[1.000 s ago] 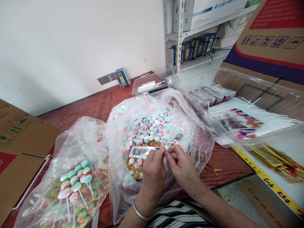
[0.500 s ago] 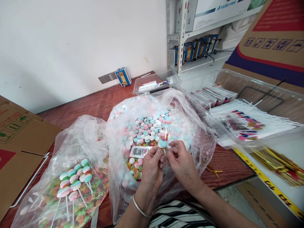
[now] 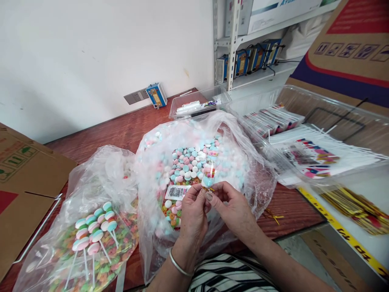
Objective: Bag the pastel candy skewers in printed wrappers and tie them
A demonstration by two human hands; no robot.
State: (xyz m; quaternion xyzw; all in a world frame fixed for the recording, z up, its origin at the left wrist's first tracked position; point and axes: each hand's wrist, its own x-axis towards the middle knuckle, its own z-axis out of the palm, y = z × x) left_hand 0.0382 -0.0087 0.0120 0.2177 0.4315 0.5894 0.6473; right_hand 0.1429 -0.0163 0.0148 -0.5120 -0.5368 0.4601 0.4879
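Observation:
Both hands meet over a big clear plastic bag point(image 3: 152, 243) of pink, blue and white candies point(image 3: 187, 160). My left hand point(image 3: 194, 209) is closed in a pinch at the base of a candy lollipop in a clear wrapper point(image 3: 208, 180). A gold twist tie point(image 3: 209, 189) sits at the wrapper's neck, and the fingers of my right hand point(image 3: 232, 205) are closed on it. The lollipop's stick is hidden by the fingers. A white barcode label point(image 3: 176, 192) lies beside my left hand, above some ring-shaped gummies point(image 3: 174, 220).
At left, several stacked candy lollipops point(image 3: 94, 231) lie on a bag of colourful gummies point(image 3: 123, 243). Clear trays at right hold white sticks and printed packets point(image 3: 273, 119). Gold twist ties point(image 3: 355, 209) lie near the yellow tape point(image 3: 337, 227). Cardboard boxes point(image 3: 36, 174) flank the table.
The right fingers have closed in nearer the left ones at the wrapper's neck, where the gold tie now shows more plainly. The wrapped lollipop stands in nearly the same place.

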